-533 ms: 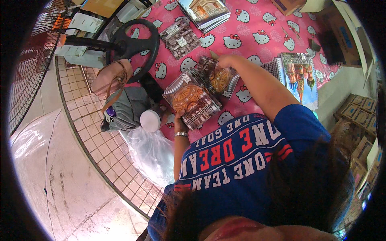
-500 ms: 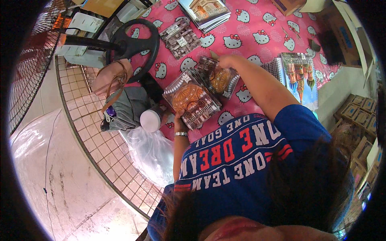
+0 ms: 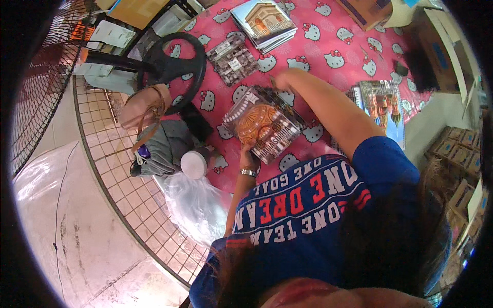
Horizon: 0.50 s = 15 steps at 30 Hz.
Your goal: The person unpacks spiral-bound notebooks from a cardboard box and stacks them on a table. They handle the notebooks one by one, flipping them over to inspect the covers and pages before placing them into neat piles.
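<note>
A notebook [image 3: 259, 123] with an orange dome picture on its glossy cover lies on the pink cloth in front of me, over at least one more that shows along its far right edge. My left hand [image 3: 249, 156] grips its near left edge, the fingers partly hidden beneath it. Just beyond the far right corner is my right hand [image 3: 286, 80], its fingers closed around something small and dark that I cannot make out. Farther off lies a grey patterned notebook [image 3: 232, 60].
Spiral notebooks [image 3: 263, 25] are stacked at the far side; more [image 3: 382, 110] lie right of my arm. On the left are a black fan [image 3: 169, 66], a grey cloth bag [image 3: 167, 146], a white-lidded container [image 3: 194, 164] and clear plastic [image 3: 192, 203]. Cardboard boxes [image 3: 465, 149] stand at right.
The two dome-covered notebooks, earlier spread side by side, now overlap in one pile. My left hand has shifted right with it, and my right hand has come off the cover.
</note>
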Available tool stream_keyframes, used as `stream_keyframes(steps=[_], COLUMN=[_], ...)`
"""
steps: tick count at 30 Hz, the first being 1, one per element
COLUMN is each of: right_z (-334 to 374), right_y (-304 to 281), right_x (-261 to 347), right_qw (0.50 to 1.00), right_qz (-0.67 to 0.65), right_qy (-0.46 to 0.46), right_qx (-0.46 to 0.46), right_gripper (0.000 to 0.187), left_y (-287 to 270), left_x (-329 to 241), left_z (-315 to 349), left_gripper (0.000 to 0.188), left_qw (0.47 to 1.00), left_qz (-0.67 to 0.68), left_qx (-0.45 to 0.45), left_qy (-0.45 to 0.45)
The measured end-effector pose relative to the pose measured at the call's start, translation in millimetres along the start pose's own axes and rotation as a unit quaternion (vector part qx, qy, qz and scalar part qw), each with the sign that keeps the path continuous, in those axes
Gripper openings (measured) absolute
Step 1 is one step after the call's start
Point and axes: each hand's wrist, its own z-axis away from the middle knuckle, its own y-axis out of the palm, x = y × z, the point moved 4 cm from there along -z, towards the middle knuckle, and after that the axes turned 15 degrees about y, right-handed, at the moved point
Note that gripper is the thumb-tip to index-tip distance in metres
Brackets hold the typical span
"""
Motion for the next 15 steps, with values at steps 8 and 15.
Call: stream_keyframes(steps=[8, 15], right_z=[2.7, -60.0], right_y=[-115.4, -106.9], right_x=[153.5, 152.0], right_qw=[0.916, 0.932], right_qz=[-0.27, -0.174], right_qy=[0.028, 0.094], right_qx=[-0.295, -0.305], right_gripper=[0.052, 0.045], left_y=[-19.2, -9.0], left_x=[14.9, 13.8], left_z=[-6.8, -16.5], left_gripper=[0.065, 0.054], left_qw=[1.0, 0.999], left_qz=[0.008, -0.022], left_qx=[0.027, 0.025], left_qy=[0.01, -0.014])
